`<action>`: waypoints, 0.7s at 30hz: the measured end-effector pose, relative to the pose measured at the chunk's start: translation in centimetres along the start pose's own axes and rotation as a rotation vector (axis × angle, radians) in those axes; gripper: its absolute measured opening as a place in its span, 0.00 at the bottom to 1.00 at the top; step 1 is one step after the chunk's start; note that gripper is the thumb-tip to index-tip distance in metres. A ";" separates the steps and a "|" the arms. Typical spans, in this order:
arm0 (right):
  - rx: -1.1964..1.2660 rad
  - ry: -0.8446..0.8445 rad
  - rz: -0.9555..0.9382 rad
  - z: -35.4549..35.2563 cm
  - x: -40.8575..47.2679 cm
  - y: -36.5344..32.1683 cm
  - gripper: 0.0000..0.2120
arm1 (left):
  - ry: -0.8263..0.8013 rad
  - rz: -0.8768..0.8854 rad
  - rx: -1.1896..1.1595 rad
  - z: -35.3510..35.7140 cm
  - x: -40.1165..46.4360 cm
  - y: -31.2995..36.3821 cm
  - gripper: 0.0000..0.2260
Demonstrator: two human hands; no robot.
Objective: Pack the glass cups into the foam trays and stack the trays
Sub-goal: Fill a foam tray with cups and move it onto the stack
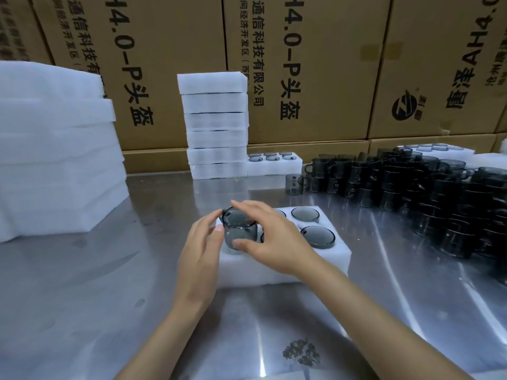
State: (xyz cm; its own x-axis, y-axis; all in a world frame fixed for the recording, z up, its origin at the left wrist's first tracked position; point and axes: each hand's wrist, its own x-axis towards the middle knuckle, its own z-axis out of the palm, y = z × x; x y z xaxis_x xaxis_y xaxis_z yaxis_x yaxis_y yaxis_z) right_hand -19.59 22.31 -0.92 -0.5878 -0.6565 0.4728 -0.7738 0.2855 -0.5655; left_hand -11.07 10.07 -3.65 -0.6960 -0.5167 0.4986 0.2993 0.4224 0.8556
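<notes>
Clearly the smoky glass cup [239, 229] is being seated: it stands upright and partly sunk at the left end of the foam tray [285, 266], its rim above the foam. The right hand [270, 237] arches over it, fingers on the far rim and thumb against the near wall, grasping it, while the left hand [201, 253] has its fingertips on the left side of the rim and its thumb beside the wall, apparently steadying and guiding it into the pocket. Two hands likely serve to keep the glass square to a snug hole. To the right in the same tray, seated cups [317, 236] sit low with only their rims showing; whether any pocket stays free under the right hand I cannot tell.

Outward, the tray's near edge lies well back from the near edge of the steel table [90, 311], with bare metal to its left and near side. Far right crowds the loose cups [428, 187]. At the far edge stand stacked trays [216, 124], a filled tray [274, 165] just beside them, and a foam pile [55, 160] on the left.
</notes>
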 end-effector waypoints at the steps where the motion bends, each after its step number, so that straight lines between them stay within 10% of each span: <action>1: -0.001 0.002 -0.001 0.0 0.0 0.0 0.32 | 0.002 0.003 -0.006 0.0 0.0 0.1 0.14; 21: -0.297 0.094 -0.099 0.7 -1.8 -0.6 0.33 | -0.095 0.209 0.331 -1.3 -0.7 0.4 0.22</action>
State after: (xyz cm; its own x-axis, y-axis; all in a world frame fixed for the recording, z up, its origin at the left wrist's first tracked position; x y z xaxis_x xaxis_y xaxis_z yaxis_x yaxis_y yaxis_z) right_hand -17.90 22.83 -1.87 -0.5147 -0.6281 0.5836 -0.8553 0.4236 -0.2985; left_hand -9.64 9.65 -3.46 -0.7040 -0.3299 0.6289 0.2250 0.7364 0.6381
